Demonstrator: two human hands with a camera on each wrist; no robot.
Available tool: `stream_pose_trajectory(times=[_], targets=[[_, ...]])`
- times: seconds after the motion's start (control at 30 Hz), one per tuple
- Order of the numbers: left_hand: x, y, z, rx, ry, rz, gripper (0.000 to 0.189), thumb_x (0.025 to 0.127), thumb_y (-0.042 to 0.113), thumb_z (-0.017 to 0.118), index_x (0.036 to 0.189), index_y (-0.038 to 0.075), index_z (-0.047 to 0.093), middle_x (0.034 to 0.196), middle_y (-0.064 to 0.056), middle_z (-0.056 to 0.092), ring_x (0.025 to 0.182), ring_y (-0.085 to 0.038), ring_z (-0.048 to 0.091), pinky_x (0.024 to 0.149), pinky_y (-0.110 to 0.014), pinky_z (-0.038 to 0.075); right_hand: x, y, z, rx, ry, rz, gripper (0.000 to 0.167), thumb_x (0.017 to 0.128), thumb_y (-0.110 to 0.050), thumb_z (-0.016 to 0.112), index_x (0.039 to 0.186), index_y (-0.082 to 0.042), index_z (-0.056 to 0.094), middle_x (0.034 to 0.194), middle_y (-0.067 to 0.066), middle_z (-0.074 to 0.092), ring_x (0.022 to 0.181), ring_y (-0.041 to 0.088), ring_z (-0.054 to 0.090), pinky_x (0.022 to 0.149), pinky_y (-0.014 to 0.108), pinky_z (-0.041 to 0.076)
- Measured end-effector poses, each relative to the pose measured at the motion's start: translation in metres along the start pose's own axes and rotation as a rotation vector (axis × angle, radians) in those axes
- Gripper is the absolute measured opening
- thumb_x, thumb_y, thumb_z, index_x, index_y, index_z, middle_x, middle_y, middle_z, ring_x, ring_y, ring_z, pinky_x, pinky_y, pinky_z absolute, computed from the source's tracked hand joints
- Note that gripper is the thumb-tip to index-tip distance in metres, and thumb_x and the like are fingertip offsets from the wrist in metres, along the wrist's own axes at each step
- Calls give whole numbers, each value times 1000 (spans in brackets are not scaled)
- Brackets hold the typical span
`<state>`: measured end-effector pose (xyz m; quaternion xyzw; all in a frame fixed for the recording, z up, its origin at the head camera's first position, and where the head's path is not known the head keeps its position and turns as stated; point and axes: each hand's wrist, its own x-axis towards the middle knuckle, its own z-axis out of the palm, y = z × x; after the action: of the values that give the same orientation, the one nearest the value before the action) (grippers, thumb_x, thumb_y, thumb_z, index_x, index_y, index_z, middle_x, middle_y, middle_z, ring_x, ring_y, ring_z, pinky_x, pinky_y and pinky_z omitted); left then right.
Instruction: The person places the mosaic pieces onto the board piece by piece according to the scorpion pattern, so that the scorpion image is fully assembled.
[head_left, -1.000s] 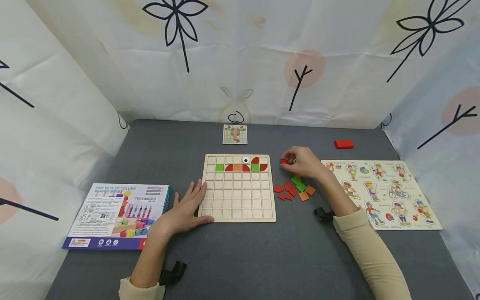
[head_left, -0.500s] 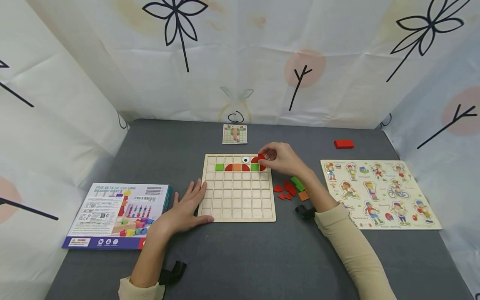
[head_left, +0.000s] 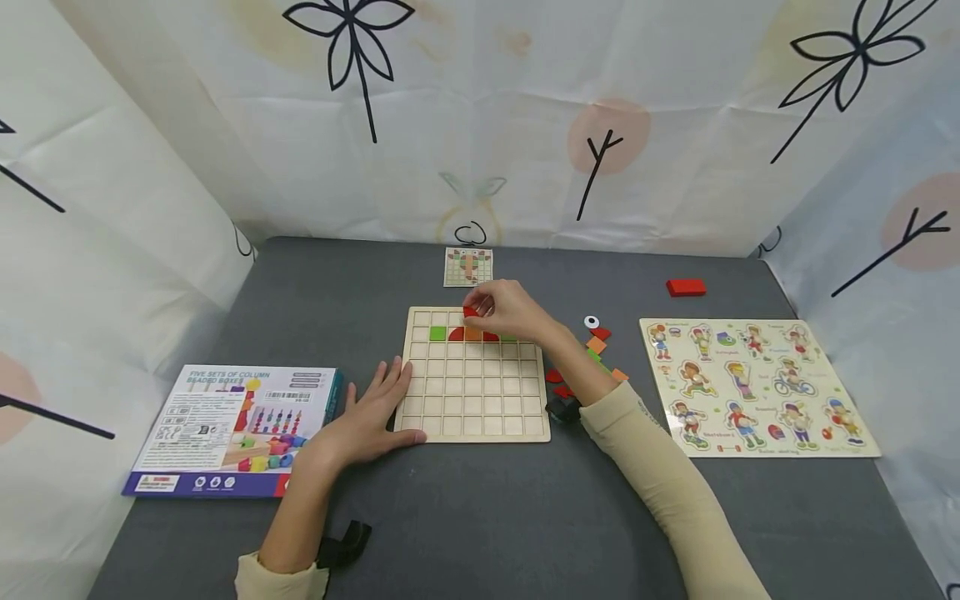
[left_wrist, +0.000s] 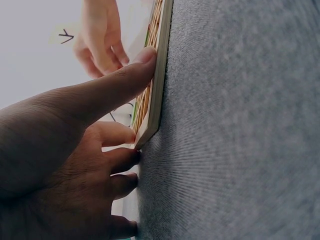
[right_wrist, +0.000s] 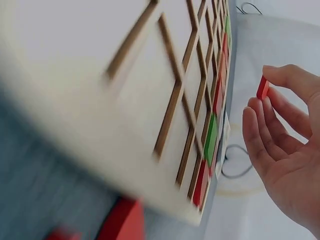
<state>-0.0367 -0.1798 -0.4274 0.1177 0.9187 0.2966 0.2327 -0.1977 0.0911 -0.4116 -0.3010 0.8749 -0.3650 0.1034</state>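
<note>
My right hand [head_left: 510, 312] pinches a small red tile [head_left: 470, 312] between thumb and fingers over the top row of a wooden grid board [head_left: 474, 438]. In the right wrist view the red tile [right_wrist: 263, 87] is held just off the board. My left hand [head_left: 363, 429] lies along the board's left edge, fingers spread and thumb at the near left corner. The left wrist view has its thumb [left_wrist: 125, 80] on the board's edge. Below the top row sit a green tile [head_left: 438, 333], red tiles [head_left: 456, 334] and an orange tile [head_left: 473, 334], partly hidden by my right hand.
Loose tiles lie right of the board, among them an eye tile [head_left: 592, 322], an orange tile [head_left: 619, 375] and a red tile [head_left: 553, 377]. A pattern card [head_left: 468, 267] is behind the board. A box [head_left: 232, 433], picture board [head_left: 780, 387] and red block [head_left: 686, 287] flank it.
My right hand has carried the red tile left from the loose pieces, across the board's right side, to the middle of its top row. My left hand has stayed in place.
</note>
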Motion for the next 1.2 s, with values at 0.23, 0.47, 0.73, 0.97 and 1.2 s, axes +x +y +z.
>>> stream_pose_trajectory(times=[0.23, 0.47, 0.73, 0.97, 1.2], targets=[[0, 0, 0, 8, 5, 0, 111, 97, 45, 82, 174, 4, 13, 183, -21, 3, 171, -48, -5, 124, -85, -10, 28, -13, 17, -80, -48, 41, 22, 98, -17, 79, 115, -4, 78, 110, 12, 80, 102, 24, 76, 94, 34, 63], [-1, 0, 0, 3, 6, 4, 111, 97, 45, 81, 174, 4, 13, 183, -21, 2, 170, -48, -5, 124, -85, -10, 44, -22, 26, -152, -51, 54, 22, 97, -14, 78, 114, 0, 78, 111, 14, 81, 104, 25, 77, 96, 35, 63], [-1, 0, 1, 7, 10, 9, 111, 97, 45, 82, 174, 3, 13, 183, -22, 2, 170, -49, -4, 123, -86, -9, 50, -25, 33, -155, -52, 82, 22, 96, -13, 80, 113, 1, 79, 109, 15, 81, 103, 26, 77, 95, 35, 62], [-1, 0, 2, 10, 11, 8, 112, 96, 45, 82, 174, 3, 13, 183, -22, 2, 170, -50, -4, 123, -86, -10, 52, -26, 37, -158, -71, 76, 23, 98, -16, 80, 115, 0, 81, 109, 14, 83, 103, 25, 78, 95, 35, 62], [-3, -2, 1, -14, 17, 28, 114, 94, 49, 83, 174, 4, 15, 183, -22, 3, 170, -50, -5, 123, -86, -12, 47, -29, 33, -131, -87, 93, 22, 100, -12, 77, 118, 0, 80, 113, 15, 83, 106, 25, 79, 97, 35, 63]])
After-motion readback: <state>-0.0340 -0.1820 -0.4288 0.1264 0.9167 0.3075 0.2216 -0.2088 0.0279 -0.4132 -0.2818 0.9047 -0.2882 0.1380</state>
